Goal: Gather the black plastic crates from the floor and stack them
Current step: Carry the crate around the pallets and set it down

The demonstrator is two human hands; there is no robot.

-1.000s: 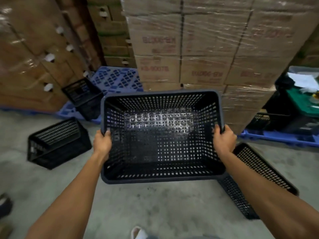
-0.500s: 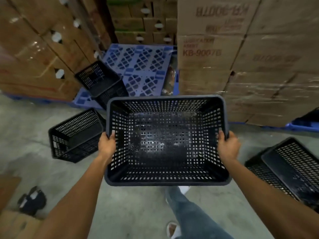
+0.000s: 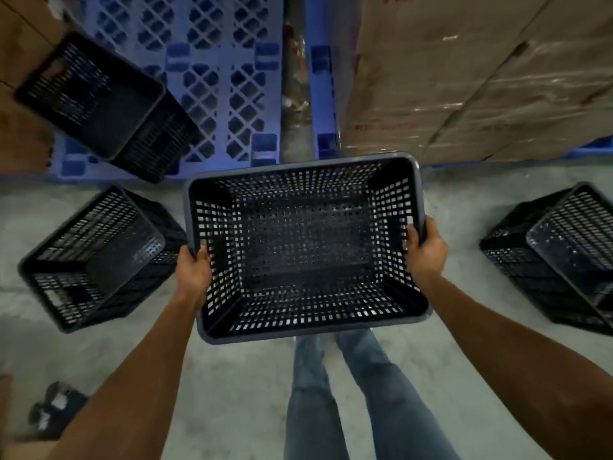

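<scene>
1. Held crate: open side up, off the floor, above the person's legs. Left hand grips the left rim, right hand grips the right rim, fingers curled over the edge.
2. Risk: both grips sit toward the near half of the rim, so the far end could dip and swing into the blue pallet or the wrapped cartons.
3. Risk: a dark sandal lies on the floor at near left, and crates lie on both sides. Likely trip points while carrying.
4. Risk: the loose crates lie tipped; nesting onto one without righting it would probably jam.
5. Contents: held crate empty. Left floor crate on its side, nothing visible inside. Crate on the pallet tilted, contents unclear. Right crates look like two nested, tipped.
</scene>
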